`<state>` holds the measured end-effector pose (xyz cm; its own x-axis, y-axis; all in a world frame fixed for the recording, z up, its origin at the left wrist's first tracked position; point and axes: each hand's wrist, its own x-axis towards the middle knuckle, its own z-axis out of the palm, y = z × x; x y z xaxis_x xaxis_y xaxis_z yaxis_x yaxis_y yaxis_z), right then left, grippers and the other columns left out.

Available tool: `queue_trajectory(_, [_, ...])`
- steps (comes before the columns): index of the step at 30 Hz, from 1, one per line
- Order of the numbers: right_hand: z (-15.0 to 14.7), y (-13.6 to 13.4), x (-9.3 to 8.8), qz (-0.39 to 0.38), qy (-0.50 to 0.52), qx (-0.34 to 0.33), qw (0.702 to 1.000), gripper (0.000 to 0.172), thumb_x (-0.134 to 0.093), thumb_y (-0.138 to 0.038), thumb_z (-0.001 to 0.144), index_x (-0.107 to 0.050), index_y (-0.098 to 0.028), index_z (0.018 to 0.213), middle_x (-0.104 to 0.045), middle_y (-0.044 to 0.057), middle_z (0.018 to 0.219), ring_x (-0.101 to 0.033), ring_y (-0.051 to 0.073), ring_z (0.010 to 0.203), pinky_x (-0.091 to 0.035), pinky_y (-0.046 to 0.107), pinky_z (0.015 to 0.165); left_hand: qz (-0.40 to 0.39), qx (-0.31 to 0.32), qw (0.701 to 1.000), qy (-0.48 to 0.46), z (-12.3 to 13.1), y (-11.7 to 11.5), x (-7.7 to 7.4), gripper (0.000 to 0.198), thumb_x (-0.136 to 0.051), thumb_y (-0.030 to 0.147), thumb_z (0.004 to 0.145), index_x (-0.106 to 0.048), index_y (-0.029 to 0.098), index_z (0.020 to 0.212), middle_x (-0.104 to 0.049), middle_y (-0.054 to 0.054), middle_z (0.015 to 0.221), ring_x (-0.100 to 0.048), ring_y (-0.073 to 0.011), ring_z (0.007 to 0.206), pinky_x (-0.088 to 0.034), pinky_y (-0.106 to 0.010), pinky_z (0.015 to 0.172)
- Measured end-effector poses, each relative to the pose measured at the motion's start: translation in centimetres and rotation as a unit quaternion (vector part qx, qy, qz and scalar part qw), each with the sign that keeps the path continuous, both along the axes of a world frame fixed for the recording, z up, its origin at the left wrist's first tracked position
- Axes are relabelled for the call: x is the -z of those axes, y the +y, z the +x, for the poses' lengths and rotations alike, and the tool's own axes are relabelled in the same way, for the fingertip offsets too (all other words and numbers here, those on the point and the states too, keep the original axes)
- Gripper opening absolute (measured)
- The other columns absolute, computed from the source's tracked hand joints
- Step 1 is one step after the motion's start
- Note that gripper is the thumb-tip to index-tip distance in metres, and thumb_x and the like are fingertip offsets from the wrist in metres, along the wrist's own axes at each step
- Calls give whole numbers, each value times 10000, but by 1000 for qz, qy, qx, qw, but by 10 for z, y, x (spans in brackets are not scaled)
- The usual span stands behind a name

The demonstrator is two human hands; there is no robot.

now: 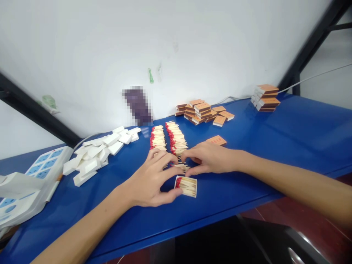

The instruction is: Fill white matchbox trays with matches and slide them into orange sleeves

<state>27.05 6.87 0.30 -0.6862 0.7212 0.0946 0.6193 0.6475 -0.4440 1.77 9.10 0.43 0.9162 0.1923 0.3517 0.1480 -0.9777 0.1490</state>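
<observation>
A small white tray (193,191) filled with red-headed matches (187,184) lies on the blue table. My left hand (154,178) has its thumb at the tray's left edge and its fingers spread above, near the match rows. At the near end of the right-hand match row (176,137), my right hand (207,158) has thumb and fingers curved around a few loose matches (182,168); whether it grips any is unclear. Another match row (158,137) lies to the left, its near end hidden by my left hand. An orange matchbox (217,140) is just behind my right hand.
White empty trays (95,156) are heaped at the left, beside a white device with blue panels (44,165). Orange matchboxes (202,110) pile up near the wall, with another stack (266,99) farther right. The blue table's front edge (165,236) is nearest.
</observation>
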Motion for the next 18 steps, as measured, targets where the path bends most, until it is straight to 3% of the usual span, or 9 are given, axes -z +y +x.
queue_trajectory(6, [-1,-1,0,6,-5,3,1000,388,-668,-516,909,-672,-182,1107,-543,-42,648,-486,123,580,-280,241,567,13,14,1000,16,-1,-3,1,342,-691,457,805,-670,161,974,-595,-120,1047,-557,-277,951,-386,-471,896])
queue_trajectory(10, [-2,-1,1,19,-4,9,1000,357,-702,-466,892,-711,-176,1101,-572,-32,633,-510,121,565,-293,239,571,21,33,999,1,0,-1,1,420,-647,491,813,-665,141,1044,-606,-136,1048,-565,-279,929,-399,-477,878])
queue_trajectory(12, [-2,-1,2,29,-5,16,999,363,-709,-470,883,-719,-173,1091,-587,-23,639,-526,125,573,-297,241,572,43,15,999,-22,0,1,1,347,-597,420,878,-667,134,1061,-622,-126,1003,-571,-259,899,-405,-460,860])
queue_trajectory(15, [-3,-1,2,34,-12,25,999,377,-692,-493,890,-723,-172,1085,-589,-24,629,-520,122,557,-272,248,550,87,-32,995,-47,0,5,3,186,-543,280,932,-675,148,933,-627,-66,814,-554,-208,774,-404,-399,776])
queue_trajectory(18, [-3,-1,2,29,-15,20,999,350,-654,-494,920,-731,-171,1030,-568,-33,602,-497,112,539,-243,255,531,96,-62,992,-57,1,8,5,209,-523,223,941,-614,167,761,-573,-7,651,-487,-160,639,-376,-355,693])
